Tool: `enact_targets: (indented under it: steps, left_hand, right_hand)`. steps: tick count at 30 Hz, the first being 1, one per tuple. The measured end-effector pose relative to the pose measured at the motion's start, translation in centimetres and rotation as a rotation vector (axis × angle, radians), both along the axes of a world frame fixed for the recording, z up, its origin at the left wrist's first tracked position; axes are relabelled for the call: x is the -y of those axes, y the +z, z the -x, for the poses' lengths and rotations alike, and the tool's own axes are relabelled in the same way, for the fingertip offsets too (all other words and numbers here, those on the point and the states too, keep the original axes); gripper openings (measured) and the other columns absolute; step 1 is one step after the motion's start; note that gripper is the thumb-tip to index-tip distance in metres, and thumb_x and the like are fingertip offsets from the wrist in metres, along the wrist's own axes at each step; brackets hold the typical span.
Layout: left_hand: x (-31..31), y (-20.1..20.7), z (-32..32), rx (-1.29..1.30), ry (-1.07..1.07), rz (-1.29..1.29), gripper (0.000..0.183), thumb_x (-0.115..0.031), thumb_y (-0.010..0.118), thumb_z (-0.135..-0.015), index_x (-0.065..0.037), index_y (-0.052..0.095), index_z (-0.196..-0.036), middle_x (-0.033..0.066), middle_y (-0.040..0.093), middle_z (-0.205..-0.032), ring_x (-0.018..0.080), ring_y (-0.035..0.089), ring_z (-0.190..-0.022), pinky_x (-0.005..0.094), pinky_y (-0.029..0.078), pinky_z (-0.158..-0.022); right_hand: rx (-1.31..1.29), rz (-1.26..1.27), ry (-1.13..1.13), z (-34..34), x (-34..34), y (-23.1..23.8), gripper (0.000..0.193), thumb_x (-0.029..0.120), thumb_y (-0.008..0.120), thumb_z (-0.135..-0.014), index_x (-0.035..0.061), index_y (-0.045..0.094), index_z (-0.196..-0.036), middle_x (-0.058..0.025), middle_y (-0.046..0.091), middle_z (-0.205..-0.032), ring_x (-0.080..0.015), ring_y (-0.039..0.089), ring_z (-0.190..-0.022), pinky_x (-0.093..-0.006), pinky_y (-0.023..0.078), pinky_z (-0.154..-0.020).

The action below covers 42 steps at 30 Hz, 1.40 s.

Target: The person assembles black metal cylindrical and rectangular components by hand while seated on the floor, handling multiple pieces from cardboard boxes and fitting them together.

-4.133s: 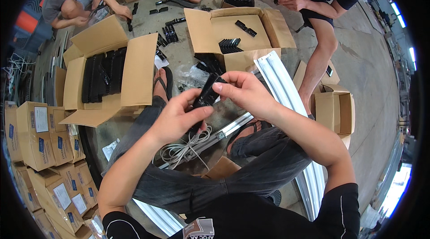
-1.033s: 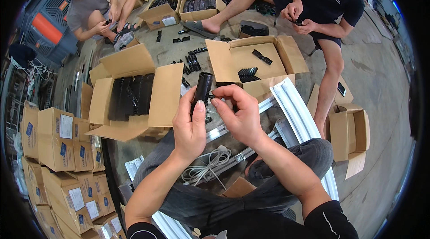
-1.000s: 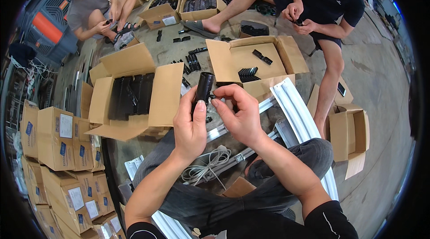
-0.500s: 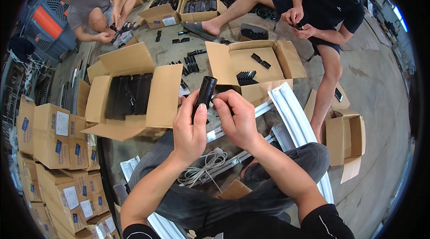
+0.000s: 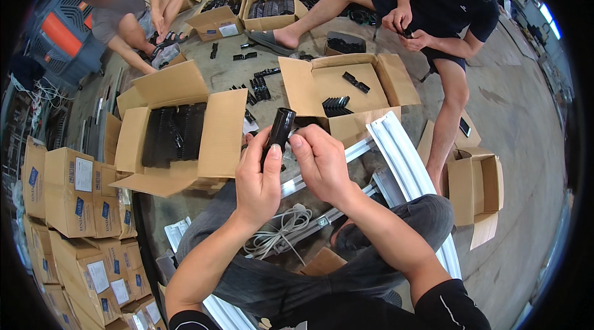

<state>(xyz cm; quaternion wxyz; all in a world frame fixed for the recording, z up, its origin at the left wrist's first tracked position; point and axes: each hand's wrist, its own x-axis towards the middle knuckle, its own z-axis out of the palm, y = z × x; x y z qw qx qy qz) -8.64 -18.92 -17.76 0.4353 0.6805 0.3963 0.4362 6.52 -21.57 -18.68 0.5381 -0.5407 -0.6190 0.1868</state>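
Observation:
A glossy black tube-like part (image 5: 283, 125) stands nearly upright in my left hand (image 5: 257, 182), with the fingers wrapped round it and the thumb along its near side. My right hand (image 5: 323, 166) is pinched close against the right side of this part. Whatever lies between its thumb and fingers is too small or hidden to make out. Beyond my hands, an open cardboard box (image 5: 350, 124) on the right holds a few similar black parts (image 5: 337, 106). To the left, another open box (image 5: 223, 135) is packed with rows of black parts (image 5: 162, 138).
White metal rails (image 5: 399, 153) and a coiled grey cable (image 5: 281, 234) lie around my legs. Stacked closed cartons (image 5: 69, 191) fill the left side. Two people sit across from me, one with a black part in hand. Loose black parts (image 5: 260, 88) lie on the floor.
The scene has shifted slightly left in the view. My hands keep nearly the same grip on the black part. The person at far left has lowered one arm behind the left box.

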Motion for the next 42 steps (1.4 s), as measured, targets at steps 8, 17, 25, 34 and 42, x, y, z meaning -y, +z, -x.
enact_targets:
  steps: [8, 17, 25, 34, 42]
  left_hand:
    - [-0.1, -0.2, -0.2, 0.032, 0.002, 0.038, 0.032, -0.019, 0.050, -0.103, 0.005, 0.057, -0.124, 0.0153, 0.066, -0.104, 0.0229, 0.059, -0.096, 0.0344, 0.046, -0.090]
    - [-0.1, -0.3, -0.1, 0.046, -0.002, 0.056, 0.032, -0.019, 0.050, -0.103, 0.005, 0.058, -0.124, 0.0149, 0.066, -0.101, 0.0224, 0.059, -0.094, 0.0346, 0.046, -0.088]
    - [-0.3, -0.5, 0.0, 0.057, 0.000, 0.063, 0.032, -0.019, 0.050, -0.103, 0.005, 0.058, -0.124, 0.0121, 0.064, -0.101, 0.0195, 0.057, -0.093, 0.0327, 0.046, -0.086]
    - [-0.7, -1.1, 0.4, 0.078, -0.046, 0.073, 0.036, -0.023, 0.045, -0.107, 0.001, 0.053, -0.132, 0.0009, 0.058, -0.085, 0.0048, 0.045, -0.062, 0.0212, 0.038, -0.054]
    - [-0.5, -0.1, 0.2, 0.246, -0.107, 0.302, 0.034, -0.022, 0.046, -0.106, 0.001, 0.056, -0.129, -0.0007, 0.052, -0.089, 0.0035, 0.048, -0.059, 0.0202, 0.038, -0.048]
  right_hand:
    - [0.068, 0.083, 0.037, -0.2, -0.1, -0.4, 0.016, 0.014, 0.064, -0.094, 0.0017, 0.054, -0.098, -0.0171, 0.059, -0.083, -0.0392, 0.061, -0.072, -0.0437, 0.049, -0.061]
    - [0.103, 0.150, 0.090, -0.5, -0.1, -0.4, 0.022, 0.018, 0.064, -0.094, 0.0016, 0.053, -0.105, -0.0184, 0.061, -0.088, -0.0380, 0.064, -0.076, -0.0428, 0.050, -0.063]
    - [0.057, 0.024, 0.045, -0.2, -0.1, -0.6, 0.022, 0.018, 0.065, -0.093, 0.0014, 0.055, -0.103, -0.0166, 0.061, -0.083, -0.0363, 0.064, -0.074, -0.0416, 0.050, -0.062]
    - [0.031, 0.006, 0.026, 0.1, -0.1, 0.0, 0.020, 0.018, 0.068, -0.091, 0.0022, 0.057, -0.094, -0.0139, 0.061, -0.078, -0.0360, 0.063, -0.070, -0.0421, 0.050, -0.061]
    - [-0.032, -0.016, -0.030, 0.9, 0.3, 0.8, 0.017, 0.015, 0.069, -0.090, 0.0034, 0.057, -0.087, -0.0128, 0.060, -0.077, -0.0334, 0.063, -0.067, -0.0411, 0.049, -0.058]
